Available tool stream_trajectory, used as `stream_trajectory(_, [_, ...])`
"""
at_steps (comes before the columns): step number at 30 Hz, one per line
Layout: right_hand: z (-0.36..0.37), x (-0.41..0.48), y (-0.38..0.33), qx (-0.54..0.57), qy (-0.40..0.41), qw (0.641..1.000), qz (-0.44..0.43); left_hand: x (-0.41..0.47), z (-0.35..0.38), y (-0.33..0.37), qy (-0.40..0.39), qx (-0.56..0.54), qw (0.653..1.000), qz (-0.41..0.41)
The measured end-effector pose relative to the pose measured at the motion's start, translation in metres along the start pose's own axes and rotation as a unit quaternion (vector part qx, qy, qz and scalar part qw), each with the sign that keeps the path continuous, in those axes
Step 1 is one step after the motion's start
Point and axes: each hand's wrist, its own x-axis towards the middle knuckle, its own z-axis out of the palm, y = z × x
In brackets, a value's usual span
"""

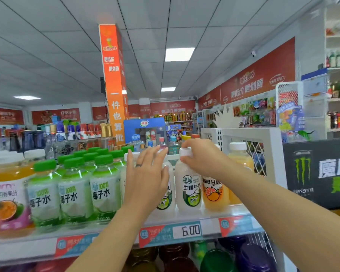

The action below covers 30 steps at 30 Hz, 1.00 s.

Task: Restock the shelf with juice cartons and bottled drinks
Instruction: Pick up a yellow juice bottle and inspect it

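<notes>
- Right hand (199, 156): fingers curled over the white cap of a milky bottle (187, 185), which stands in the front row of the top shelf (208, 213). Its label reads "生椰牛乳".
- Left hand (145, 173): fingers straight and slightly spread, a ring on one. It is held in front of a second milky bottle (166, 195), just left of the first. I cannot tell whether it touches.
- Orange drinks: two, to the right of the gripped bottle. The front orange bottle (214, 193) reads "杨枝甘露"; the rear orange bottle (240, 160) is white-capped.
- Green-capped bottles (76, 193): three in the front row, more rows behind. Labels read "100% 椰子水".
- One large juice bottle (6, 193) at far left, with a passion-fruit picture.
- Price tag (190, 230) on the shelf edge: "6.00".
- Black Monster case (318, 173) at right.
</notes>
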Motion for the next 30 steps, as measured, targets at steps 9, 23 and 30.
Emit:
stream_trajectory(9, [-0.008,0.002,0.010,-0.057,-0.017,0.998,-0.038,0.003,-0.002,-0.001,-0.008,0.016,1.000,0.013])
stream_trajectory(23, [-0.013,-0.003,0.060,-0.177,0.045,0.983,-0.011,0.031,0.002,0.043,-0.084,-0.027,0.995,0.051])
stream_trajectory(30, [-0.015,-0.025,0.060,-0.031,0.134,0.988,-0.064,0.031,-0.003,0.046,-0.105,-0.018,0.994,0.038])
